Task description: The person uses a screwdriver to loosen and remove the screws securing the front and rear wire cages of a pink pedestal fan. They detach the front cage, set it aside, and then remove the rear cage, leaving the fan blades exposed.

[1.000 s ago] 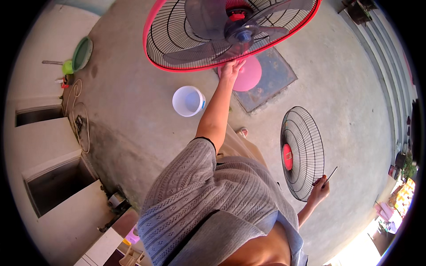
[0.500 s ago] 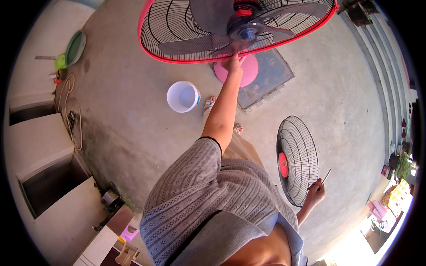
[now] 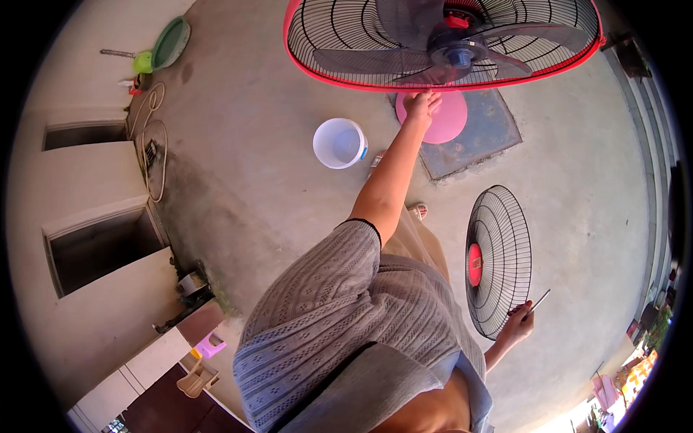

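Note:
A fan (image 3: 458,54) with a red-rimmed rear grille and dark, see-through blades stands on a round pink base (image 3: 447,119) at the top. My left hand (image 3: 422,108) reaches up to the lower rim, its fingertips at the edge and its fingers partly apart. In my right hand (image 3: 516,326) is the lower edge of the round black front grille (image 3: 505,252), which has a red centre badge and hangs upright at my right side. A slim pale rod, seemingly a screwdriver (image 3: 538,302), sticks out of the same hand.
A white bucket (image 3: 339,144) stands left of my feet. Below the fan base lies a dark square floor plate (image 3: 473,144). A hose (image 3: 162,162) and a green basin (image 3: 171,43) are by the left wall. Steps (image 3: 653,151) edge the right side; a beige chair (image 3: 196,379) is lower left.
The view has shifted, so everything appears further right. My left hand's fingers have loosened and spread at the fan's rim. My right hand keeps hold of the grille and the screwdriver.

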The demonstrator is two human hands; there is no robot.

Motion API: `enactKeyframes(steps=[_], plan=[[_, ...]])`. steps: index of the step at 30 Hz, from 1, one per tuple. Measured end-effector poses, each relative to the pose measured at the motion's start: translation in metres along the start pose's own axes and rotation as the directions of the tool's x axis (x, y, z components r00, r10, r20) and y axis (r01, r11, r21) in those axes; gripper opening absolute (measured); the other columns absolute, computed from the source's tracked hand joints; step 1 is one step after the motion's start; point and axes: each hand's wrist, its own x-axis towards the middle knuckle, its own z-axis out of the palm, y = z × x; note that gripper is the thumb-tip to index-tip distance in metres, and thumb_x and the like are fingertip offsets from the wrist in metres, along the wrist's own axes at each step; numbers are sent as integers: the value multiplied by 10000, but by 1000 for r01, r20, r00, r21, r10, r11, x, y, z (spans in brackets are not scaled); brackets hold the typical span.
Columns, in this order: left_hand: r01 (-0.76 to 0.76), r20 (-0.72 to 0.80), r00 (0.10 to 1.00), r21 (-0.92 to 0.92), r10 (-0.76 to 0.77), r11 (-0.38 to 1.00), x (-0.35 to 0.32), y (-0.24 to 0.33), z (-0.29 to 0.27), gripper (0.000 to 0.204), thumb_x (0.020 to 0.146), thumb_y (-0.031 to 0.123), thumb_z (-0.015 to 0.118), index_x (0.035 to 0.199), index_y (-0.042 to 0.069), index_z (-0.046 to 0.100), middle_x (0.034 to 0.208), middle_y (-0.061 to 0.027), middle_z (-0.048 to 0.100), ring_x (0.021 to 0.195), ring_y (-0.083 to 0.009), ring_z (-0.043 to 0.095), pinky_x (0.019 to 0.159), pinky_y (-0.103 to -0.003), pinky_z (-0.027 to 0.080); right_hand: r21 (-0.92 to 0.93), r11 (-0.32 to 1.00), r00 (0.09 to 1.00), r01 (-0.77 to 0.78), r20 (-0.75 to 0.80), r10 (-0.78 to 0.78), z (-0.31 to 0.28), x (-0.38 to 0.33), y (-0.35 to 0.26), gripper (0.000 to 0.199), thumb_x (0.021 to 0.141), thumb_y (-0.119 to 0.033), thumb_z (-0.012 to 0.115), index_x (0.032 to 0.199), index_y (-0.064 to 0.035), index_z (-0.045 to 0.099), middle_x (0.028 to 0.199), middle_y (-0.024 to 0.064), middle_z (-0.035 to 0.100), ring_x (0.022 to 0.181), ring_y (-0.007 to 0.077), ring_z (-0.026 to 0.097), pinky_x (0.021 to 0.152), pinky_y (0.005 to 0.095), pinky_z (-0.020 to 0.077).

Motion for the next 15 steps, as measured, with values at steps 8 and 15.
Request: enactKeyframes(steps=[8, 15], plan=[[-371, -55, 904, 393, 424, 841, -76, 127, -35, 496, 889, 31, 628, 1306, -4, 361, 1195, -200, 542, 1087, -320, 595, 869, -430, 557, -30, 999, 996, 17, 85, -15, 25, -5, 11, 403, 985, -296, 525, 713, -3, 578, 572, 44, 564, 500, 135, 544, 473, 310, 424], [-572, 236, 804, 553, 545, 606, -124, 211, -22, 278, 907, -22, 559, 1174, -18, 481, 1131, -89, 595, 985, -176, 604, 876, -404, 562, -61, 995, 990, 84, 114, -77, 40, -3, 12, 386, 987, -274, 523, 697, -22, 562, 541, 34, 519, 467, 144, 483, 454, 337, 370]])
